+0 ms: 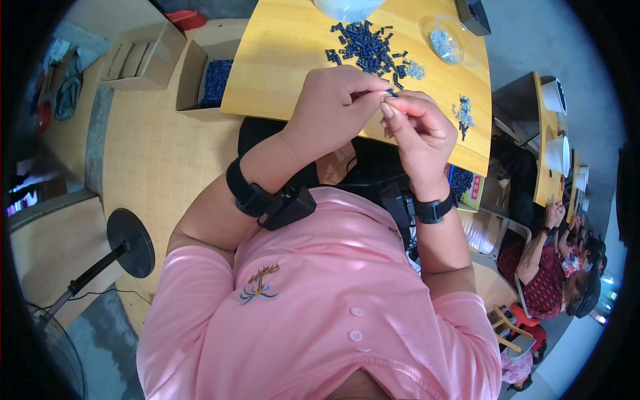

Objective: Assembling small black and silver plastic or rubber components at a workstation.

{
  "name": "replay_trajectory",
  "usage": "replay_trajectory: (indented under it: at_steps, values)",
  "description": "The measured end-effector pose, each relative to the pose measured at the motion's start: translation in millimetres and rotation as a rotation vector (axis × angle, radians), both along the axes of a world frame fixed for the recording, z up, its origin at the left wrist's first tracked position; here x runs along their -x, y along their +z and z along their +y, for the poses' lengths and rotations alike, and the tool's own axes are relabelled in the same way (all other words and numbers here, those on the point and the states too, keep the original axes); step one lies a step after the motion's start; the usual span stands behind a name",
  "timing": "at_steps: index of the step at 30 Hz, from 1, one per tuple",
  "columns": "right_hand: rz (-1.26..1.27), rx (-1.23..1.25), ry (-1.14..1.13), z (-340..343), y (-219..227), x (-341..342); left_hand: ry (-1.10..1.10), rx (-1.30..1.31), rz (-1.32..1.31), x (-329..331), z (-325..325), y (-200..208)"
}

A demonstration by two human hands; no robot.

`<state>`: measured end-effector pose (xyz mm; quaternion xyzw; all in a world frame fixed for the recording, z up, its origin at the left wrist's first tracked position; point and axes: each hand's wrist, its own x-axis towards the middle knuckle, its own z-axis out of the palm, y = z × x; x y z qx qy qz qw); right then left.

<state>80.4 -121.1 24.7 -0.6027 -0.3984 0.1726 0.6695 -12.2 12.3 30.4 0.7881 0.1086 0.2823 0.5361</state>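
My left hand (pixel 341 99) and my right hand (pixel 424 130) meet over the near edge of the yellow wooden table (pixel 280 60). Pinched between their thumbs and forefingers is a small black part (pixel 392 93); its finer shape is mostly covered by the fingertips. Just beyond lies a loose heap of small black plastic parts (pixel 367 48). Beside it sits a little cluster of clear pieces (pixel 415 70). To the right of my right hand, a small group of clear and black pieces (pixel 464 115) rests near the table's edge.
A clear round dish (pixel 460 40) of small shiny pieces and a white tub (pixel 348 8) stand at the back. Left of the table are cardboard boxes (pixel 190 77), one holding dark parts. A fan base (pixel 131 243) is lower left. Other people (pixel 533 267) work at tables on the right.
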Motion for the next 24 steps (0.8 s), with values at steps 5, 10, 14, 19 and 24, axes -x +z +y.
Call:
replay_trajectory:
  at_steps: [5,10,14,19,24]
  values:
    - [0.199,0.07,-0.007,-2,16,-2,-0.139,0.223,0.071,-1,3,4]
    - [0.25,0.023,-0.009,-3,6,-13,-0.278,0.834,0.122,-2,5,-14]
    - [0.245,0.149,-0.072,-7,3,-14,-0.363,1.011,0.153,0,8,-18]
    - [0.187,0.18,-0.096,-7,8,-12,-0.346,1.074,0.163,1,9,-16]
    - [-0.14,0.177,-0.083,-5,3,-13,-0.367,1.114,0.16,-1,8,-19]
